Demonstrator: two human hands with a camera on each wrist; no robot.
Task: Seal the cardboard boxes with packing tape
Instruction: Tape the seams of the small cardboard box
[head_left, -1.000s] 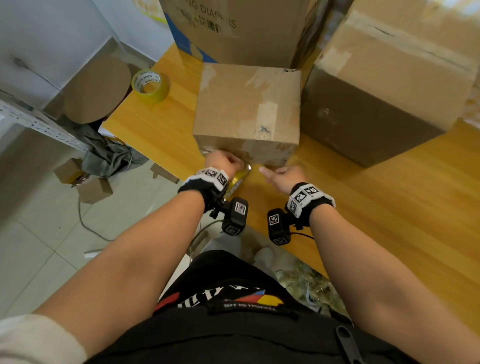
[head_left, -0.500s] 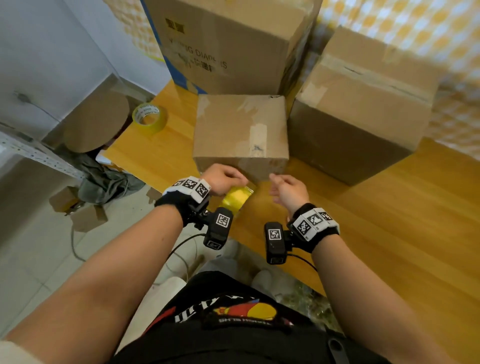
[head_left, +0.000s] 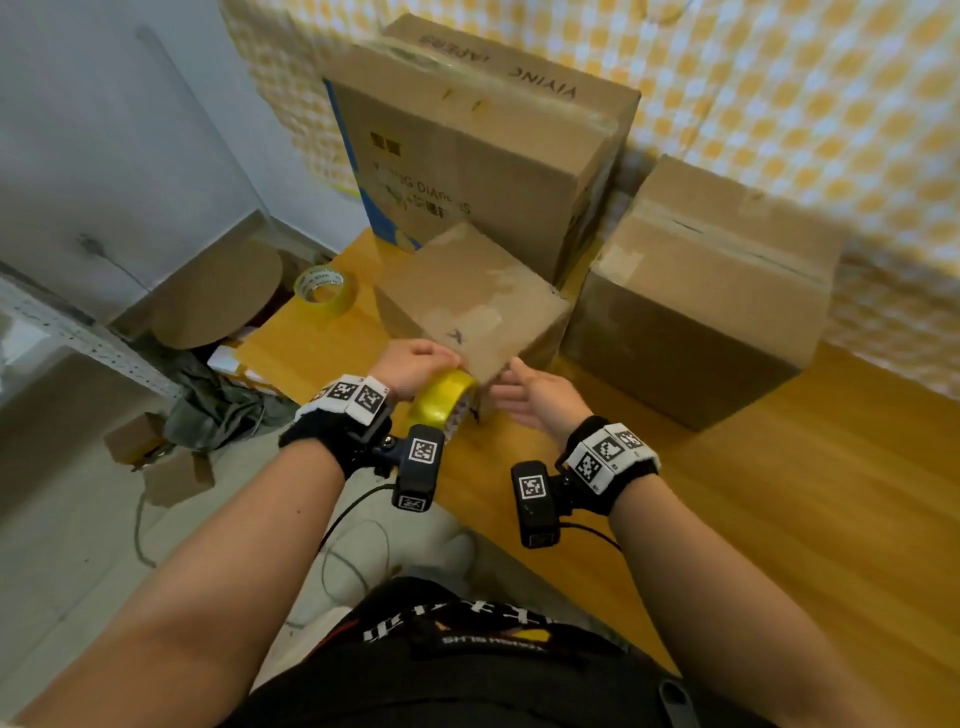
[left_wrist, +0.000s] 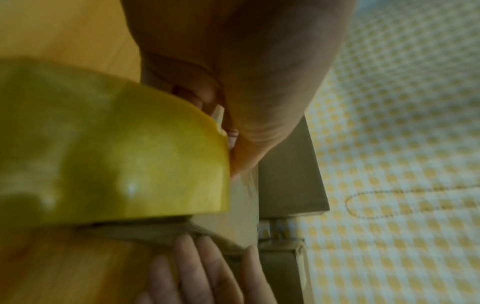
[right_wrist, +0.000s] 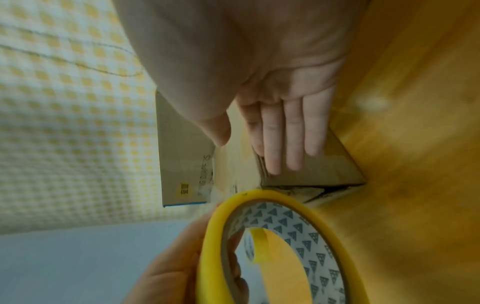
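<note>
Small brown cardboard box (head_left: 470, 306) now rotated; left grip (head_left: 413, 364) clamps yellow tape roll (head_left: 441, 399), right grip (head_left: 537, 397) open, steadying. Next side comes up for taping.

A makeshift packing or storage room is suggested: cardboard boxes (head_left: 483, 156) are stacked on a wooden tabletop (head_left: 779, 493) against a checked yellow wall covering (head_left: 779, 104), and cardboard scraps (head_left: 156, 457) are strewn over a tiled floor (head_left: 67, 545).

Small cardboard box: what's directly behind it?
Behind the small cardboard box stands the tall printed carton, upright on the wooden table. Its lower front is covered by the small box; whether they touch cannot be told.
</note>
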